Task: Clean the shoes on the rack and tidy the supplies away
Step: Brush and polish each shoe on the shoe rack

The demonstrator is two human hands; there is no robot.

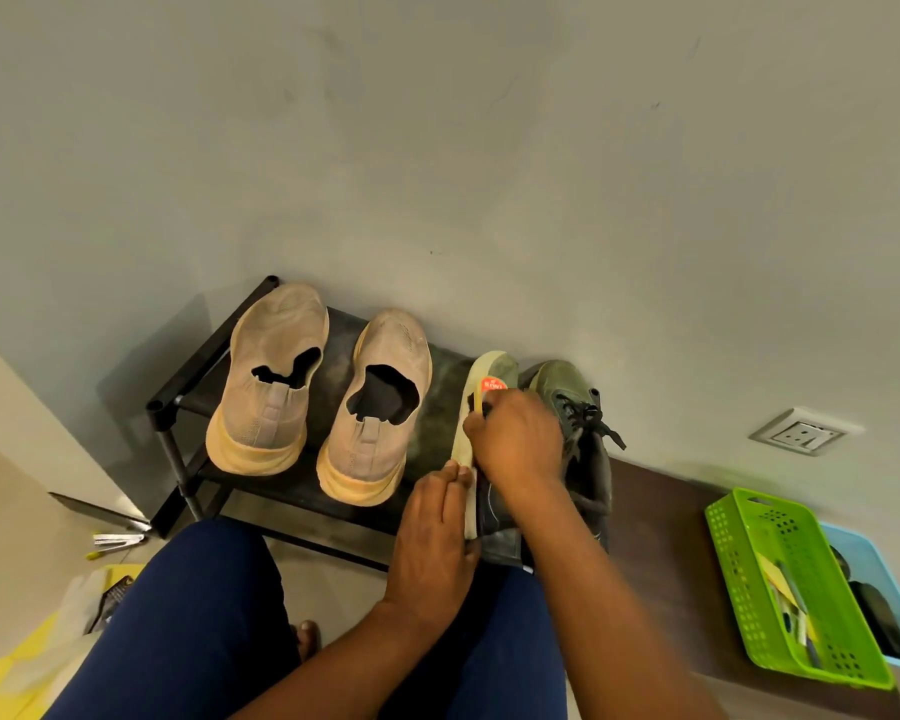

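A black shoe rack (178, 397) stands against the wall. Two beige slip-on shoes (268, 376) (380, 402) sit on its top shelf at the left. To their right a dark green shoe (492, 366) is tipped on its side, pale sole facing left. My left hand (432, 532) holds its heel end. My right hand (515, 439) grips a brush with a red label (492, 384) against the sole edge. A second green laced shoe (572, 402) stands upright just right of it.
A green basket (739, 543) with supplies and a blue basket (863, 553) behind it sit on the dark floor strip at the right. A wall socket (801, 433) is low on the wall. Papers and yellow items (115, 543) lie on the floor at left. My knees fill the foreground.
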